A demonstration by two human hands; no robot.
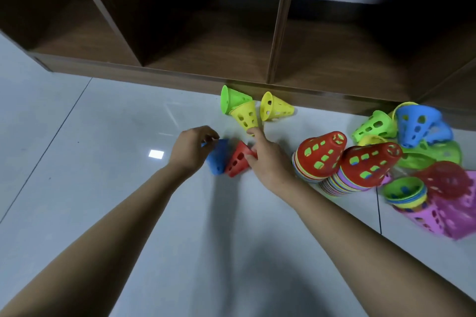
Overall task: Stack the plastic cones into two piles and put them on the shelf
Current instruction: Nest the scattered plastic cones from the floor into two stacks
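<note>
Down at floor level, the left hand (193,149) has its fingers curled over the wide end of a blue cone (216,161), gripping it as it lies on its side. Just beside it, touching the blue one, a red cone (237,161) also lies on its side, and the right hand (268,159) pinches its narrow end between thumb and curled fingers, though blur softens the exact hold. That hand's index finger reaches forward and touches the narrow tip of a yellow cone (244,114), which is tilted with its wide end up against a green cone (233,98). A second yellow cone (275,107) lies on its side just right of those two, close to the base of the shelf (206,78).

To the right of the right wrist stand two tall stacks of many-coloured cones, both leaning: the left pile (320,153) and the right pile (368,165), each topped by a red cone and touching one another. Beyond them a loose heap (417,123) of blue, green and yellow cones lies against the shelf's foot. Nearer the right edge a pink basket (453,211) lies tipped over with a short stack of cones in its mouth. Everything rests on the pale tiled floor (103,136), and none of the cones sits in the shelf's dark wooden compartments
</note>
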